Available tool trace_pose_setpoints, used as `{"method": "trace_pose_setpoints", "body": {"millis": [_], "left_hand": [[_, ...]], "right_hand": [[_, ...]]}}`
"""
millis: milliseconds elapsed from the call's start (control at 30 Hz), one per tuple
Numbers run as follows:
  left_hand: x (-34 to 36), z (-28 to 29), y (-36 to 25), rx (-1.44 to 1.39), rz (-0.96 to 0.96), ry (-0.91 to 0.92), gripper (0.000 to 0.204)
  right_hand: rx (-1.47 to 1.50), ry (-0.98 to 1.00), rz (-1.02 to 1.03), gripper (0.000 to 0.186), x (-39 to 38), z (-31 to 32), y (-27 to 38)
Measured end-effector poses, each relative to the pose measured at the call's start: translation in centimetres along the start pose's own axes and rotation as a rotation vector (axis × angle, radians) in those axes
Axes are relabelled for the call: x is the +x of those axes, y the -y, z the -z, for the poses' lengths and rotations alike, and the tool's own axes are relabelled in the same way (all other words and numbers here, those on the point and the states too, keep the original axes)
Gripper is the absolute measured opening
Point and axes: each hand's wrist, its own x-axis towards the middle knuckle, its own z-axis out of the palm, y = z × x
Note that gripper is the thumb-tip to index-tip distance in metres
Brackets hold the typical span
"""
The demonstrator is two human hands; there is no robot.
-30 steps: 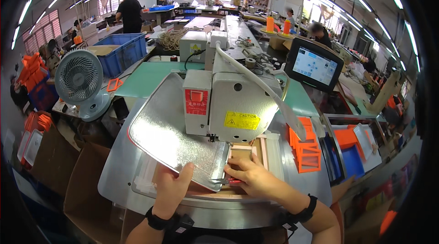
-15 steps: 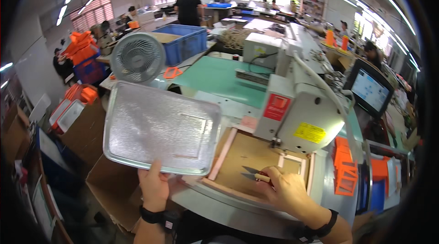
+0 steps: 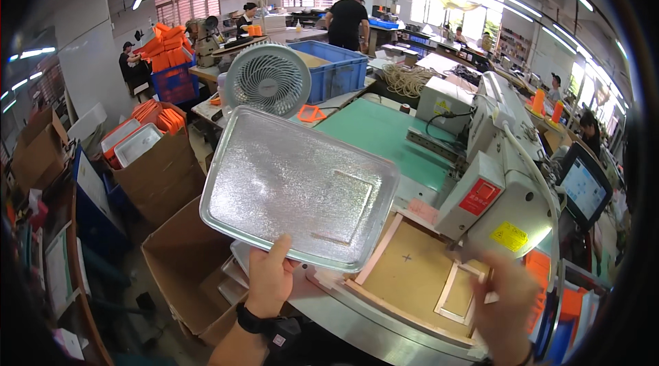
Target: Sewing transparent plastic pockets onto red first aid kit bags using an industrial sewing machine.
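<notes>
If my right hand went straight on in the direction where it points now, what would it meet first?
Probably the pale machine head with the yellow label, beyond the right hand in the picture. The hand is blurred, so its exact heading and depth are unclear.

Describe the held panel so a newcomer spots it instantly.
Find the green surface left of the pale machine. Before it, the left hand grips a large panel by its lower edge. Unlike the tan board beside it, this panel is shiny silver with rounded corners.
</notes>
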Motion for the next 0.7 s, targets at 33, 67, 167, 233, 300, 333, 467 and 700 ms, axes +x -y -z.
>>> {"method": "trace_pose_setpoints", "body": {"millis": [33, 67, 167, 233, 300, 333, 467, 700], "left_hand": [[-0.9, 1.2, -1.4, 0.043, -0.064, -0.053, 0.035], [-0.6, 1.6, -1.2, 0.050, -0.057, -0.054, 0.036], [0.0, 1.4, -0.9, 0.052, -0.054, -0.037, 0.036], [0.2, 0.6, -1.5, -0.001, -0.056, -0.078, 0.035], [0.3, -0.3, -2.2, -0.106, -0.033, -0.188, 0.035], [0.8, 0.8, -2.3, -0.198, 0.002, -0.106, 0.039], [2.6, 3.9, -3.0, -0.956, 0.491, 0.357, 0.048], [3.3, 3.8, -1.8, -1.274, 0.701, 0.546, 0.072]], "right_hand": [[0.024, -0.147, -0.001, 0.031, 2.0, 0.3, -2.3], [-0.027, -0.300, -0.059, 0.029, 3.7, 1.8, -4.4], [0.039, -0.417, -0.064, 0.027, 9.5, 5.7, -12.4], [0.124, -0.158, -0.109, 0.021, 11.9, 7.6, -18.1], [0.197, 0.040, -0.139, 0.015, 13.3, 7.5, -19.1], [0.250, 0.175, -0.168, 0.013, 13.6, 6.6, -19.1], [0.539, 0.233, -0.106, 0.026, 13.7, 5.0, -16.6], [0.489, 0.131, 0.014, 0.028, 11.7, 5.5, -17.9]]}}
